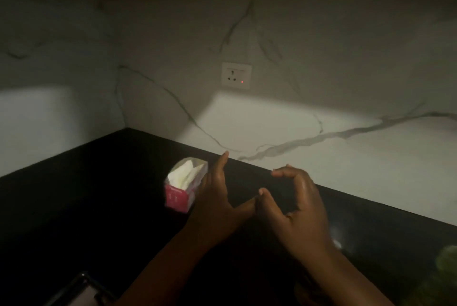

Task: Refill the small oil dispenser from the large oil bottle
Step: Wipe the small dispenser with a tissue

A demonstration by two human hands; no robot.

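Note:
Neither the small oil dispenser nor the large oil bottle shows clearly in this dim view. My left hand [217,197] hovers over the black counter [99,194] with fingers spread, right beside a pink tissue box [184,185], and holds nothing. My right hand [294,204] is just to its right, fingers curved and apart, also holding nothing. The thumbs of both hands nearly touch. A blurred greenish shape [445,263] sits at the right edge; I cannot tell what it is.
A white marble backsplash [296,120] runs behind the counter and meets a side wall in the corner at left. A wall socket [236,75] with a red light sits above the counter. A dark framed object [79,291] lies at the bottom left.

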